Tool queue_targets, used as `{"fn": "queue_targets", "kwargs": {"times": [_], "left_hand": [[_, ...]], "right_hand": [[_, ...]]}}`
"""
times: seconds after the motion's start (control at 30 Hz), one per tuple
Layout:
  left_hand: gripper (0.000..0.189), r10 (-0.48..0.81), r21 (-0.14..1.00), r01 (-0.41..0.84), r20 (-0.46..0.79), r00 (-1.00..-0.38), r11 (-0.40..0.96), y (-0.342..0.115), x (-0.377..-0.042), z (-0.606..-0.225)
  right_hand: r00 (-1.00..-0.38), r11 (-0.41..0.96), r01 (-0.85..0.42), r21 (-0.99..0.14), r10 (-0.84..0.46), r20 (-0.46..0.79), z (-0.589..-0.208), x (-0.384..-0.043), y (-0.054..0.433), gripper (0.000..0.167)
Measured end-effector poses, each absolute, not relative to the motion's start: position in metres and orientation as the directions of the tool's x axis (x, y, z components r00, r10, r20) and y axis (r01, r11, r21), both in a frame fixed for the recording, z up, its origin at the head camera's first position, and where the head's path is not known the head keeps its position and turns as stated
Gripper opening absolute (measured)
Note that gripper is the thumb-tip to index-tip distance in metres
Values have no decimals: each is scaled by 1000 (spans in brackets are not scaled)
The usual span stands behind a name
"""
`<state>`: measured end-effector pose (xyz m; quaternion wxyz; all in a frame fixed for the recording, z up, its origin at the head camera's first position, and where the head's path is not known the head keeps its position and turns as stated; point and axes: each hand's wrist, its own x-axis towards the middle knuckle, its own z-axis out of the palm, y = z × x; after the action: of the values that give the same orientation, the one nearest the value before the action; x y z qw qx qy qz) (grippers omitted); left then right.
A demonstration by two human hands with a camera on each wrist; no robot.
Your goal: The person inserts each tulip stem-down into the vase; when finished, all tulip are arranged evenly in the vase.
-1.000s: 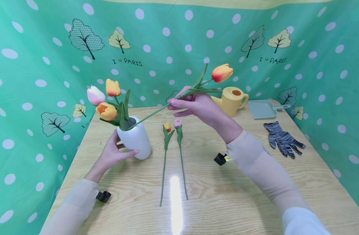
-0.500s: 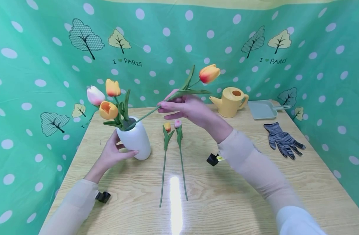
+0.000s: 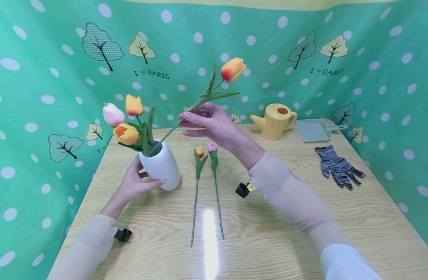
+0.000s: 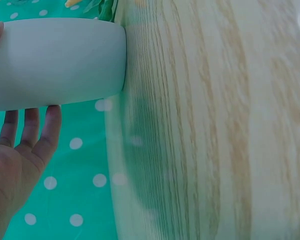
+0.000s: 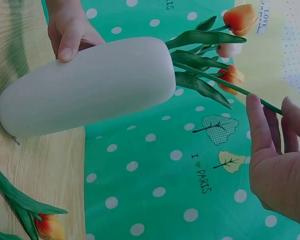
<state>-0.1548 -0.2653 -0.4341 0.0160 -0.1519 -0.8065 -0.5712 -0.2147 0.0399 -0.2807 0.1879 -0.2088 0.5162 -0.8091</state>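
A white vase (image 3: 161,167) stands at the left of the table, gripped around its side by my left hand (image 3: 137,179). Several tulips lean out of its mouth to the left: a pale pink one (image 3: 113,114), an orange one (image 3: 134,105) and an open orange one (image 3: 126,133). My right hand (image 3: 214,124) pinches the green stem of an orange-red tulip (image 3: 233,69), whose lower end is inside the vase mouth. In the right wrist view that stem (image 5: 230,85) slants out of the vase past the other leaves. The left wrist view shows fingertips (image 4: 52,112) against the vase wall.
Two more tulips, one yellow-orange (image 3: 199,151) and one pink (image 3: 212,147), lie on the table right of the vase. Toward the back right are a yellow watering can (image 3: 275,121), a grey-green dustpan (image 3: 313,130) and a striped glove (image 3: 338,167). A patterned green curtain (image 3: 200,58) hangs behind.
My right hand has moved left toward the vase, and the tulip in it now stands more upright, its bloom higher and further left. My left hand and the vase have stayed in place.
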Motion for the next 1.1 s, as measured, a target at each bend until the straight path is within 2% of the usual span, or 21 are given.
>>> {"fn": "queue_targets", "kwargs": {"times": [0.17, 0.43, 0.8, 1.1], "left_hand": [[92, 226, 916, 260, 196, -954, 307, -266, -154, -435], [93, 228, 912, 260, 193, -954, 317, -266, -156, -435], [93, 225, 910, 265, 199, -954, 320, -265, -155, -437], [94, 225, 909, 264, 197, -954, 323, -265, -155, -435]], "right_hand": [[-849, -387, 116, -915, -516, 111, -280, -217, 37, 10], [-825, -346, 163, -924, -562, 65, -281, -225, 29, 12], [-809, -246, 126, -961, -587, 45, -289, -224, 13, 17], [-800, -196, 170, -966, -600, -19, -292, -226, 1, 37]]}}
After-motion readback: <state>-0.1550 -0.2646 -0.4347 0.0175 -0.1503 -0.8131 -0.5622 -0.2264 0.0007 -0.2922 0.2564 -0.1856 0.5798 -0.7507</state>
